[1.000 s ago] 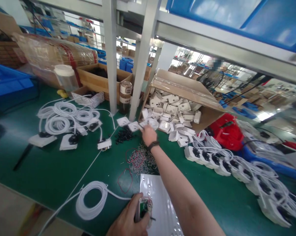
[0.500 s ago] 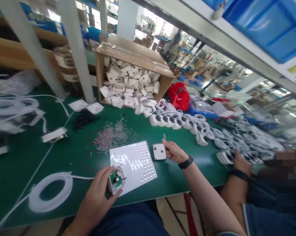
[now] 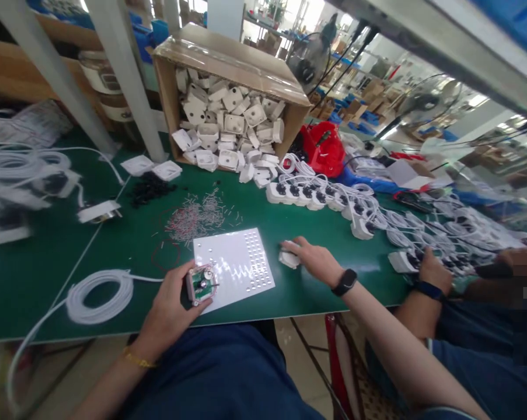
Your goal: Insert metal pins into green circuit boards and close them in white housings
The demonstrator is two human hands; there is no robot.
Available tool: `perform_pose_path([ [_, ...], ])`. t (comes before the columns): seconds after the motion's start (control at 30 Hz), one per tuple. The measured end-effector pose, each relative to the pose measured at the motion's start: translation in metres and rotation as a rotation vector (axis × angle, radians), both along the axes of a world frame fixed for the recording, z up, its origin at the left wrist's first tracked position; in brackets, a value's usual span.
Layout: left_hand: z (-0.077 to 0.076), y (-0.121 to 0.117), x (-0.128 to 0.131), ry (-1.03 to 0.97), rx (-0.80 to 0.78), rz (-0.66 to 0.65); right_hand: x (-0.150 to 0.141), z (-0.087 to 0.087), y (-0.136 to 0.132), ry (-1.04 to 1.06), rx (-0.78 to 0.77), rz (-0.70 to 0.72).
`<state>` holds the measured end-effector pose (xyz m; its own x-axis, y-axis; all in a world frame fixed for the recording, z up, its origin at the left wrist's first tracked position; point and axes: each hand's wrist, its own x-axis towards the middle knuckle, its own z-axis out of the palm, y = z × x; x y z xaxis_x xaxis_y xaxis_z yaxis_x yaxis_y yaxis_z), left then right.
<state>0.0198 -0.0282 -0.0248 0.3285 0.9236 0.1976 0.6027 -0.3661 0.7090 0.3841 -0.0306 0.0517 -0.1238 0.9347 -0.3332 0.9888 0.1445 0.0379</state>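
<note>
Right hand farther from carton, holding white cover

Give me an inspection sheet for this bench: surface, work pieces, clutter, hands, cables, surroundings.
Surface: green benchtop, white sheet on it.
Work pieces: open housing with green circuit board; white casing piece.
Clutter: small silvery pins, black parts.
Hands: left hand holds the open housing; right hand grips the white casing piece.
Cables: coiled white cable at left; bundled white cables at right.
Surroundings: carton of white casings; fan behind; co-worker's hand at right.
</note>
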Motion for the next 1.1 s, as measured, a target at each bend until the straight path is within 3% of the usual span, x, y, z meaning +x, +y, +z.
perform_pose_path([
  [0.13,0.009,0.0,-0.004,-0.123,-0.083,0.053,-0.006,0.002,0.011,0.177,0.065,-0.094],
  [0.23,0.023,-0.001,-0.008,-0.183,-0.068,0.077,-0.036,0.007,0.002,0.735,0.127,-0.295],
  [0.3,0.035,-0.002,-0.01,-0.154,-0.051,0.104,-0.067,0.009,-0.005,1.27,-0.015,-0.469],
  [0.37,0.047,-0.004,-0.011,-0.079,-0.001,0.104,-0.1,0.007,-0.008,1.707,-0.277,-0.633],
  [0.47,0.06,-0.005,-0.008,0.039,0.096,0.061,-0.144,-0.006,0.003,2.003,-0.53,-0.795],
  [0.57,0.066,-0.005,-0.002,0.115,0.145,0.01,-0.172,-0.023,0.017,2.038,-0.581,-0.841],
  [0.67,0.065,-0.004,0.004,0.179,0.172,-0.03,-0.185,-0.032,0.021,1.962,-0.515,-0.777],
  [0.77,0.062,-0.002,0.007,0.214,0.178,-0.013,-0.187,-0.028,0.018,1.835,-0.385,-0.598],
  [0.97,0.058,0.002,0.008,0.196,0.215,0.002,-0.185,-0.013,0.012,1.409,-0.006,-0.043],
  [1.1,0.053,0.0,0.008,0.139,0.243,0.032,-0.195,-0.011,0.008,1.152,0.093,-0.017],
])
